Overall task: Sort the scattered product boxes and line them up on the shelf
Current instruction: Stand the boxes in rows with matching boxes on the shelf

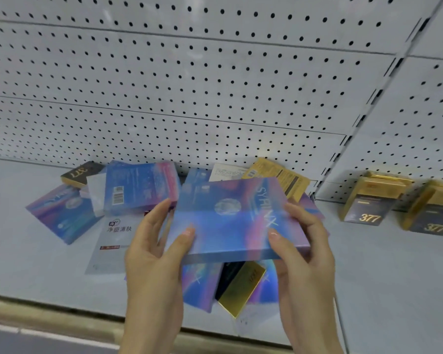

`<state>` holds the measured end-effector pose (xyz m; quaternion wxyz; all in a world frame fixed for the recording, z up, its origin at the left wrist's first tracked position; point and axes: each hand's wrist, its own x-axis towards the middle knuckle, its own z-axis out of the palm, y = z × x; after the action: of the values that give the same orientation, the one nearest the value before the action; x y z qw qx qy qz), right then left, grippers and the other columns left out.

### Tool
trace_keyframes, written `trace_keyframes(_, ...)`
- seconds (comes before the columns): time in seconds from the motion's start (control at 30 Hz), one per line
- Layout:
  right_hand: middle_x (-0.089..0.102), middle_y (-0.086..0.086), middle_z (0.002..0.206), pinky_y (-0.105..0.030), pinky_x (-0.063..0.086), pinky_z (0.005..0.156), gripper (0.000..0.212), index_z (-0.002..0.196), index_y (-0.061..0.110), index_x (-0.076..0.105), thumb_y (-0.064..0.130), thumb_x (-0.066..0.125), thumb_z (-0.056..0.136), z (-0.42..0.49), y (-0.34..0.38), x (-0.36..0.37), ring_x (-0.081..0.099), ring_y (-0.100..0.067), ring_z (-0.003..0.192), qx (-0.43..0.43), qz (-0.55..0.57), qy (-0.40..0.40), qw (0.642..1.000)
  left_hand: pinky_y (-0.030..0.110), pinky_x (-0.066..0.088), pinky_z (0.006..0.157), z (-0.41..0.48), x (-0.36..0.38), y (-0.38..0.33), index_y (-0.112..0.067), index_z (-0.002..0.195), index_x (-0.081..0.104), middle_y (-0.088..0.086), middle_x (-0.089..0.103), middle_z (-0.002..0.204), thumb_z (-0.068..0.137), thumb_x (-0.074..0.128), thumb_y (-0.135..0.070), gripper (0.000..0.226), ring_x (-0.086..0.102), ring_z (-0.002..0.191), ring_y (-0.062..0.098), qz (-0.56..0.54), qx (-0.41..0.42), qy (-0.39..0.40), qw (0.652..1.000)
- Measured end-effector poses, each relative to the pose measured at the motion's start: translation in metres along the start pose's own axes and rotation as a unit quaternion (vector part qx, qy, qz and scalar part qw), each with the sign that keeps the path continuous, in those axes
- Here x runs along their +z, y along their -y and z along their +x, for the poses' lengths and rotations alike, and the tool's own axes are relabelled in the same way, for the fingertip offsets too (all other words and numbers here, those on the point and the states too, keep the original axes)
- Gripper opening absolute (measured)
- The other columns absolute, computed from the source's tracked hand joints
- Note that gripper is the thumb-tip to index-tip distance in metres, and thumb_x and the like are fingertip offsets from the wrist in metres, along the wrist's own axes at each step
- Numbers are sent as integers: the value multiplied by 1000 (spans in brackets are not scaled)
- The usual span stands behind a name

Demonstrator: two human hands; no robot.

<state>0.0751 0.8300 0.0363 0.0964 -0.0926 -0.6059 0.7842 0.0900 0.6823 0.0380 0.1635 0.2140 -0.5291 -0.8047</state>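
A flat iridescent blue-and-pink cardboard box (237,218) marked SYRINX is tilted, face up, gripped between the left fingers (161,210) and right fingers (298,215). Beneath the fingers, a slim black-and-gold box (241,287) lies across more iridescent boxes (200,284) on the grey shelf (394,290). Well right of the right fingers, two dark-and-gold 377 boxes (368,208) stand upright, side by side.

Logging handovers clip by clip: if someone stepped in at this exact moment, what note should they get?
Left hand and right hand: each grips one end of the iridescent blue box, held above the pile.
Pile: blue, white and gold boxes lie jumbled mid-shelf by the pegboard.
Done: two 377 boxes stand side by side at the right.
Left: place the held box, then sort and line up the pile.
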Motion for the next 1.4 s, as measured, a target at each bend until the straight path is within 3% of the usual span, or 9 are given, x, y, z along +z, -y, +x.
trace_keyframes(0.1, 68, -3, 114, -23, 56, 66, 46, 114, 21, 62, -7, 62, 78, 8, -3, -6, 67, -18, 95, 58, 91, -11, 994, 29, 60, 63, 6, -10, 0, -25, 126, 55, 3, 66, 119, 65, 68, -2, 66, 69, 98, 21, -7, -113, 58, 992)
trace_keyframes(0.27, 71, -10, 108, -27, 57, 61, 39, 123, 11, 56, 7, 58, 84, 12, -4, -1, 70, -19, 83, 135, 194, 13, 972, 31, 57, 54, 7, -30, 6, -16, 114, 66, 11, 72, 108, 65, 80, -19, 51, 70, 90, 26, 11, -158, 125, 979)
trace_keyframes(0.37, 74, -6, 95, -28, 57, 59, 27, 114, 9, 59, 8, 58, 87, 11, -11, 9, 71, -17, 77, 156, 180, 31, 971, 34, 58, 70, 8, -46, 8, -17, 110, 71, 11, 70, 113, 37, 93, -39, 79, 67, 101, 25, 14, -125, 104, 987)
trace_keyframes(0.47, 74, -8, 94, -28, 57, 60, 25, 111, 7, 59, 8, 59, 87, 8, -18, 17, 70, -18, 76, 182, 175, 52, 966, 33, 57, 78, 11, -63, 11, -10, 108, 70, 12, 71, 111, 53, 88, -30, 61, 68, 100, 25, 7, -106, 66, 992)
trace_keyframes(0.6, 74, -10, 94, -30, 58, 61, 22, 107, 9, 61, 8, 62, 85, 14, -21, 18, 71, -20, 75, 168, 122, 77, 975, 26, 58, 64, 17, -81, 11, -12, 94, 73, 15, 74, 97, 26, 95, -43, 78, 71, 82, 24, 101, -86, 117, 984)
trace_keyframes(0.87, 68, 7, 107, -27, 54, 83, 20, 106, 24, 64, 22, 67, 87, 89, -8, 17, 63, 0, 91, 1, -151, 179, 972, 23, 55, 58, 27, -62, 28, -10, 106, 65, 7, 75, 95, 64, 82, -20, 46, 72, 83, 21, 103, -102, 128, 981)
trace_keyframes(0.97, 50, 11, 134, -32, 31, 110, 54, 127, 31, 54, 46, 71, 78, 157, -8, -12, 40, -7, 126, -143, -440, 158, 872, 27, 58, 61, 32, -68, 28, -12, 110, 65, 9, 74, 102, 59, 84, -39, 61, 72, 87, 22, 63, -78, 65, 993)
trace_keyframes(1.13, 28, -8, 154, -45, 23, 114, 96, 147, 36, 28, 74, 64, 67, 199, -40, -49, 25, -27, 142, -87, -672, 239, 696, 20, 56, 55, 35, -79, 25, -16, 100, 66, 0, 76, 91, 85, 58, -5, 20, 71, 74, 11, 67, -48, 40, 996)
trace_keyframes(1.4, 58, 1, 125, -34, 40, 96, 47, 121, 38, 57, 45, 73, 78, 173, -18, -44, 51, -24, 117, -77, -566, 184, 800, 21, 57, 59, 37, -79, 31, -26, 97, 70, -2, 75, 97, 48, 86, -48, 56, 71, 79, 10, 78, -5, 43, 996)
